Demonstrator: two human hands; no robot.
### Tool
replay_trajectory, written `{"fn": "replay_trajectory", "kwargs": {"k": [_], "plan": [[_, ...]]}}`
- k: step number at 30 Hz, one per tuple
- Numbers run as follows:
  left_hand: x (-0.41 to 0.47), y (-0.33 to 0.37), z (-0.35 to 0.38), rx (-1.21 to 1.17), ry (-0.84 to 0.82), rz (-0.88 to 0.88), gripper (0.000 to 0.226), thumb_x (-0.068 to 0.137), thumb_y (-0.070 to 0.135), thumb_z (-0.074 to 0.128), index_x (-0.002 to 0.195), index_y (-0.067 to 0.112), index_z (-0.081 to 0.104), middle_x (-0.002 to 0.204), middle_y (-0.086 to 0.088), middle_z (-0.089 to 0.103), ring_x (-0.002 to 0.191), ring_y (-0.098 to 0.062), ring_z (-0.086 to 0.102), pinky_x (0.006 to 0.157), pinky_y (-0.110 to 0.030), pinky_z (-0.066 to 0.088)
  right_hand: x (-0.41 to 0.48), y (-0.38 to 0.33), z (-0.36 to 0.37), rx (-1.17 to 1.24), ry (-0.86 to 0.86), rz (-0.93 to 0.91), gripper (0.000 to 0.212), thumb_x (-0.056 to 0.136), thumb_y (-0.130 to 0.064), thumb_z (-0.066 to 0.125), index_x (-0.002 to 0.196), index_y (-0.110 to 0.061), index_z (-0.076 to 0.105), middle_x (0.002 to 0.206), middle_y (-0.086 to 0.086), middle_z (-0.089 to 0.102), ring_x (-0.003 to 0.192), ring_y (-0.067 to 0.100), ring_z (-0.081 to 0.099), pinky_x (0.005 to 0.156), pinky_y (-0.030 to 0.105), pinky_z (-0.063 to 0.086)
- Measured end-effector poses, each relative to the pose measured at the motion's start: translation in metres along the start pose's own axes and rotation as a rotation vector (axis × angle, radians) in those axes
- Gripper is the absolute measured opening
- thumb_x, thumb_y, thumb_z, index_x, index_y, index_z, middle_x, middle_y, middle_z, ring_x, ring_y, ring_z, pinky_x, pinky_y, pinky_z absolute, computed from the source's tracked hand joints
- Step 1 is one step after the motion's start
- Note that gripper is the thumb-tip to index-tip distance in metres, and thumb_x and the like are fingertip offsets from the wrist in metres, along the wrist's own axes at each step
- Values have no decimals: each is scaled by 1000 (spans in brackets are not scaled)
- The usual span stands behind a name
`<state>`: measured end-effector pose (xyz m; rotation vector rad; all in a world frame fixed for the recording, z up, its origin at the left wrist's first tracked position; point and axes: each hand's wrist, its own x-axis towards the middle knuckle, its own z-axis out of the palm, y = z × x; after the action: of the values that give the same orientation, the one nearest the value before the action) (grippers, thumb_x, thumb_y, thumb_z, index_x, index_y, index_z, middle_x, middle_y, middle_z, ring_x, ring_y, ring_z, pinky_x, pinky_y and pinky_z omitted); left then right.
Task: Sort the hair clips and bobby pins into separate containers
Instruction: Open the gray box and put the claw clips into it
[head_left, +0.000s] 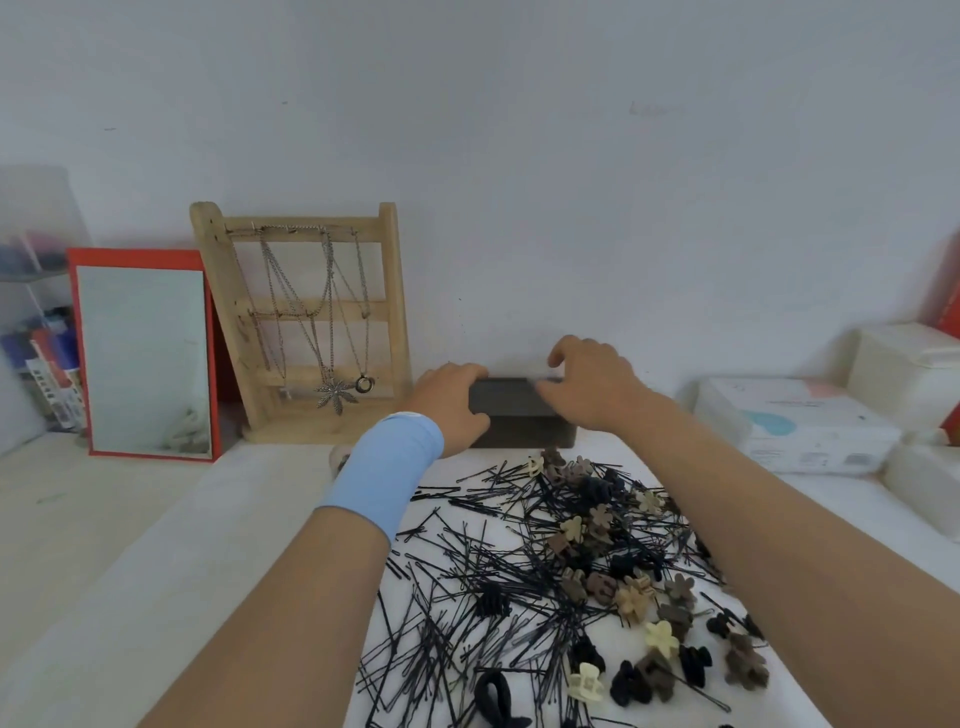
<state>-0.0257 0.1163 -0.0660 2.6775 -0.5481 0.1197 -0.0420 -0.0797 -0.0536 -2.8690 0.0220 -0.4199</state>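
Note:
A dark rectangular box (519, 415) stands at the back of the white table against the wall. My left hand (451, 402) grips its left end, with a light blue band on the wrist. My right hand (589, 384) rests on its top right edge, fingers curled over the lid. In front of the box lies a big heap of black bobby pins (467, 582) mixed with small claw hair clips (631, 597) in black, brown and cream. A black hair tie (496, 696) lies near the front.
A wooden necklace stand (311, 322) and a red-framed mirror (143, 353) lean on the wall at left. A clear organizer (36, 332) is at the far left. White boxes and a tissue pack (795, 431) stand at right.

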Motion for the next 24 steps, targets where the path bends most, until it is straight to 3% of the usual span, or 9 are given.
{"fn": "replay_trajectory", "kwargs": {"k": [4, 9, 13, 17, 24], "plan": [[12, 21, 6, 52, -32, 52, 59, 92, 24, 56, 148, 26, 37, 148, -2, 42, 137, -26, 34, 109, -39, 35, -6, 36, -6, -80, -50, 119, 47, 94, -49, 51, 128, -17, 50, 129, 10, 56, 118, 32, 51, 96, 42, 42], [19, 28, 16, 181, -72, 32, 61, 93, 31, 55, 150, 26, 34, 152, -1, 39, 139, -26, 34, 110, -39, 35, -17, 57, 1, -173, -143, 132, 47, 91, -48, 51, 132, -24, 49, 135, 8, 52, 123, 30, 47, 99, 42, 37], [21, 19, 11, 279, -81, -14, 63, 95, 40, 55, 151, 23, 33, 154, 0, 37, 138, -26, 37, 108, -39, 38, -12, 40, 3, -212, 0, -64, 51, 89, -48, 51, 134, -23, 50, 136, 7, 50, 124, 29, 46, 103, 44, 36], [21, 8, 7, 325, -155, -33, 65, 96, 40, 58, 153, 22, 32, 157, 1, 34, 139, -24, 38, 110, -37, 37, -3, 12, 13, -270, -104, -285, 54, 87, -48, 57, 134, -23, 53, 128, 4, 59, 114, 26, 54, 97, 39, 43], [26, 0, 3, 422, -275, 37, 54, 104, 29, 44, 154, 17, 29, 161, -4, 26, 142, -28, 32, 112, -37, 31, 6, -6, 23, -334, -163, -326, 26, 90, -23, 65, 115, -15, 63, 110, 8, 65, 101, 27, 62, 78, 35, 51]]}}
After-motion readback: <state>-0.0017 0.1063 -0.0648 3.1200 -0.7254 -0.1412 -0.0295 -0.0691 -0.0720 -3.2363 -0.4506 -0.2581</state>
